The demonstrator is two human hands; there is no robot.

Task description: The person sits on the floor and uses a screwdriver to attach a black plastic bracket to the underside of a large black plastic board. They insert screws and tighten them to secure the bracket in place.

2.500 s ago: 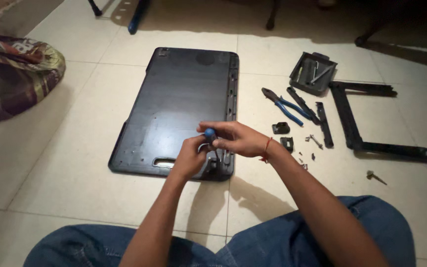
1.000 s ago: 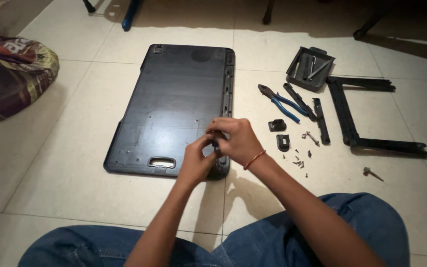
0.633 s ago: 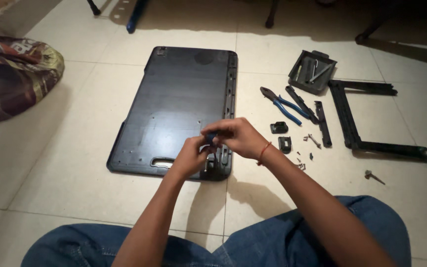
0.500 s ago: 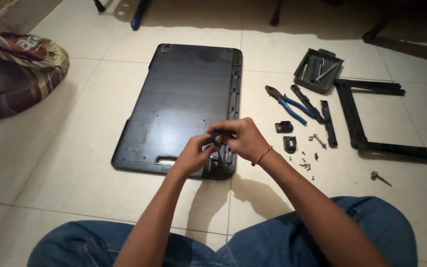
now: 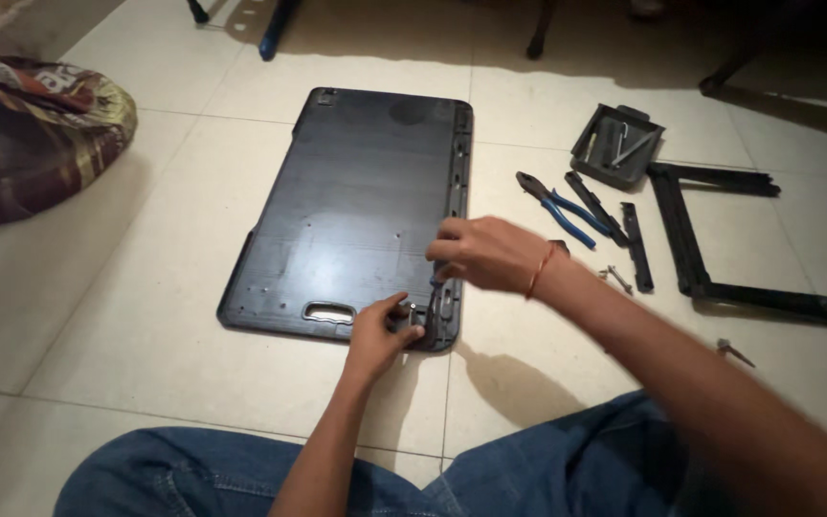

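Right hand [image 5: 485,254] closed around screwdriver [image 5: 432,299]

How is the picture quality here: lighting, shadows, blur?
Head view: dim, warm light from the upper left; the right hand and left hand are slightly soft, casting a shadow on the tiled floor; faint sheen on the black panel; top right corner dark.

The hands have separated: left hand [image 5: 380,333] has dropped to the near corner of the flat black plastic panel [image 5: 356,206]; right hand [image 5: 480,254] sits higher.
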